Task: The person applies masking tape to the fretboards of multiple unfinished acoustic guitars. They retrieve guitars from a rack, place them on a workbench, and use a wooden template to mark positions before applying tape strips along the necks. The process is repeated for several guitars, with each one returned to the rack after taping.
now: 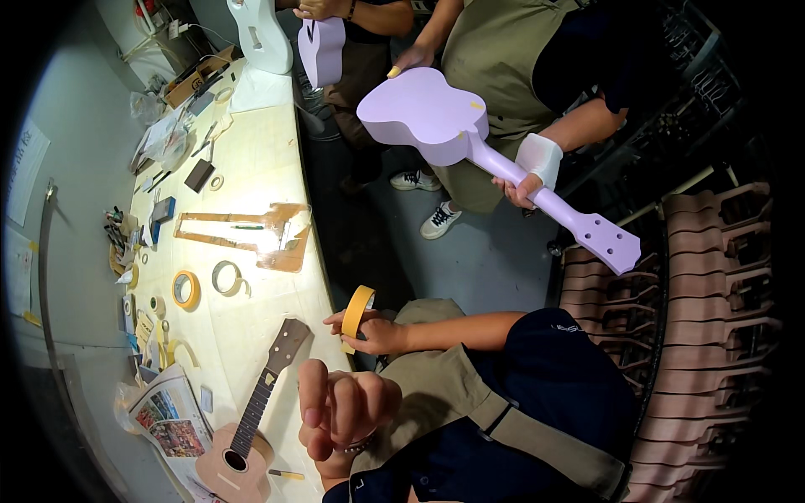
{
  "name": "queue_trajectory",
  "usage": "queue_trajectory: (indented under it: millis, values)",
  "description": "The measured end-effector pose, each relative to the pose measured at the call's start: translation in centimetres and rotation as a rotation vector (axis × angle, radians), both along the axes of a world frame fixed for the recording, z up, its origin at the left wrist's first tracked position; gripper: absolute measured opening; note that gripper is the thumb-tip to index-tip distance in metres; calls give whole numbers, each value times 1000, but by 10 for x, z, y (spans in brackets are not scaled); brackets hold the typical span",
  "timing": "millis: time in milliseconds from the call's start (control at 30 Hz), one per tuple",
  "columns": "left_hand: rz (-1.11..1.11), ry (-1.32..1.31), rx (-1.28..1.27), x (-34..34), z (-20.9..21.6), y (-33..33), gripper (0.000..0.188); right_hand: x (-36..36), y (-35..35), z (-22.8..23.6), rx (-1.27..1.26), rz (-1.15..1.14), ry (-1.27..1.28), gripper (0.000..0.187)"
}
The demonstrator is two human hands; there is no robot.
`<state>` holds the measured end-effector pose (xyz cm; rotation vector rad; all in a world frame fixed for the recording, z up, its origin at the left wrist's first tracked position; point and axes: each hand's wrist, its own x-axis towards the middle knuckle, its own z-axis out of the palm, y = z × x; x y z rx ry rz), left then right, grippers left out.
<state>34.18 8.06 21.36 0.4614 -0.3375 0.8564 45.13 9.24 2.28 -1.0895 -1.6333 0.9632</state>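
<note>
My right hand point(379, 334) grips a roll of yellow masking tape point(355, 318) beside the table edge, with the fingers around its lower part. Close to the camera, my left hand point(347, 407) is raised with curled fingers pressed together; whatever it may hold is hidden. To its left on the table lies a small bare-wood ukulele point(223, 466), its headstock point(287, 344) pointing toward my right hand. A short piece of yellow tape sticks to its dark fretboard point(254, 411). Next to the body is a thin yellow-handled tool point(286, 474).
Tape rolls point(185, 288), a clear brown-edged template point(251, 233) and a newspaper point(172, 415) lie on the table. Across from me, one person holds a lilac ukulele point(419, 109), another a lilac body point(321, 54). Pinkish guitar-shaped parts point(700, 335) stand racked at right.
</note>
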Motion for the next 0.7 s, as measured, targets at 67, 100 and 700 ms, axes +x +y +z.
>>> queue_trajectory:
  millis: [67,100,700]
  values:
    - [-2,7,-3,-1,0,-1,30,0,0,-1,-3,1,1,42]
    - [-3,12,-4,-1,0,-1,30,0,0,-1,-4,2,3,42]
    - [-12,7,21,1,-3,2,28,0,1,1,-46,31,17,42]
